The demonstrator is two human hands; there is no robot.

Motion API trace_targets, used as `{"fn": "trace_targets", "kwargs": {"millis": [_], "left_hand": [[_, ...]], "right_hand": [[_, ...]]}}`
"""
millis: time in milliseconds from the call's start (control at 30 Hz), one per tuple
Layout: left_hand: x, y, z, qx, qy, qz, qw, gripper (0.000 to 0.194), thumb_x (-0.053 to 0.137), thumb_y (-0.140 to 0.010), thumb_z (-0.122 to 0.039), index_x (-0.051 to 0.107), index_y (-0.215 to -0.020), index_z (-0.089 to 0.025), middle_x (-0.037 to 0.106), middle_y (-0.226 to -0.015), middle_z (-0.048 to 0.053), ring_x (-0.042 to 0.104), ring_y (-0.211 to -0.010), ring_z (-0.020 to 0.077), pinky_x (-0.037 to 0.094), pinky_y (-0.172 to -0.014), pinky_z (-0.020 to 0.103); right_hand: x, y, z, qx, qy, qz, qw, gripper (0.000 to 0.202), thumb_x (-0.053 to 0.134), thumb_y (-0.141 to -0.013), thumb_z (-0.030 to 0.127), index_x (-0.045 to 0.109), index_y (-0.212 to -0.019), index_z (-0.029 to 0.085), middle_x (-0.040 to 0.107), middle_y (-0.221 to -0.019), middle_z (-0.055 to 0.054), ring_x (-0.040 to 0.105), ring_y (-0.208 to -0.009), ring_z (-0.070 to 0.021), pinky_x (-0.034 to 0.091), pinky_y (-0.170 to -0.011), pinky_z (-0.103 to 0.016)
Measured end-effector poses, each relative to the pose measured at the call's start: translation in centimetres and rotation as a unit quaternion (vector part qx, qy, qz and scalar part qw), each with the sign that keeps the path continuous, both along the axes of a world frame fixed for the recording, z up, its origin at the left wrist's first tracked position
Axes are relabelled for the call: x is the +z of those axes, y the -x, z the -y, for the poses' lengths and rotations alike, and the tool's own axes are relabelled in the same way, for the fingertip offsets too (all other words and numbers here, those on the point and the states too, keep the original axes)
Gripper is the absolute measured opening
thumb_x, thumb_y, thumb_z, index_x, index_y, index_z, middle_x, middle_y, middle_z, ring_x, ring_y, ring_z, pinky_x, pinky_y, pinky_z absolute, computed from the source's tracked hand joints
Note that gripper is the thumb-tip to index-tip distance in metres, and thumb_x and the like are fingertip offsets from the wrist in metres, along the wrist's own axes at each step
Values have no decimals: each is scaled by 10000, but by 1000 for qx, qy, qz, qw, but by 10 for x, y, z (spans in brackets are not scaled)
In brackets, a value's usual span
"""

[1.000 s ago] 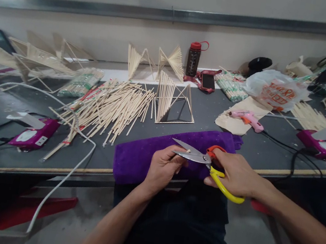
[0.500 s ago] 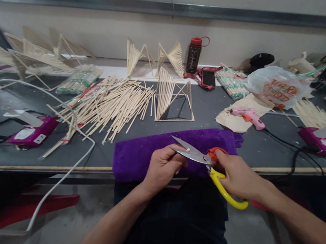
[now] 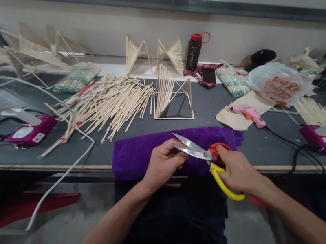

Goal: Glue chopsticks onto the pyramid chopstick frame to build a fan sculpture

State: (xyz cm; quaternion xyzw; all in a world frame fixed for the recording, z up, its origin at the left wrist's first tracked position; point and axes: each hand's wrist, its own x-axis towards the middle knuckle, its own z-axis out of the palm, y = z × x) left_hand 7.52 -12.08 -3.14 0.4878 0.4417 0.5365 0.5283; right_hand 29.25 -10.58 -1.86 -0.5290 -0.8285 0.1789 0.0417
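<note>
Scissors (image 3: pixel 206 155) agape near table edge (image 3: pixel 35 167)

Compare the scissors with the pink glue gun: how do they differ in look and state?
The scissors are held in the right hand, blades apart; the glue gun lies on a beige sheet. The scissors have one yellow and one red-orange handle; the glue gun's body is pink. The glue gun has a black cord; the scissors have none.
</note>
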Motion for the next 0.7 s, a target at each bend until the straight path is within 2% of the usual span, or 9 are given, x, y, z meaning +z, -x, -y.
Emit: {"fn": "trace_targets", "kwargs": {"millis": [167, 233, 433, 567, 700], "left_hand": [[-4, 4, -2, -18, -10, 17, 1000, 159, 695, -786, -316, 673, -824, -163, 610, -579, -15, 438, -410, 50, 311, -391, 172], [-5, 5, -1, -30, -16, 20, 999, 204, 683, -801, -359, 684, -843, -159, 621, -586, -4, 441, -406, 52, 303, -387, 176], [-4, 6, 2, -61, -14, 37, 997, 227, 692, -801, -380, 674, -831, -155, 613, -572, -8, 436, -401, 47, 297, -390, 170], [-2, 5, 4, -53, -8, 29, 998, 255, 700, -788, -399, 674, -832, -149, 608, -568, -8, 433, -401, 50, 296, -384, 174], [-1, 4, 6, -36, -8, 31, 999, 227, 689, -801, -381, 673, -845, -159, 601, -565, -15, 432, -402, 50, 295, -385, 173]], "right_hand": [[7, 3, 0, 7, -14, 34, 999, 397, 574, -779, 547, 461, -935, 199, 647, -826, -57, 607, -686, -231, 342, -601, -305], [11, 3, 1, 18, -9, 33, 999, 451, 579, -766, 591, 466, -950, 195, 650, -848, -61, 612, -705, -235, 352, -609, -307], [14, 3, 5, 34, 11, 3, 999, 440, 612, -755, 564, 463, -955, 201, 633, -807, -34, 586, -675, -207, 358, -604, -295], [13, 3, 7, 30, 30, -19, 999, 380, 593, -783, 523, 462, -942, 205, 630, -806, -36, 582, -668, -199, 371, -602, -292], [11, 2, 8, 18, 33, -33, 999, 193, 545, -813, 341, 456, -920, 207, 630, -835, -51, 596, -708, -200, 392, -643, -295]]}}
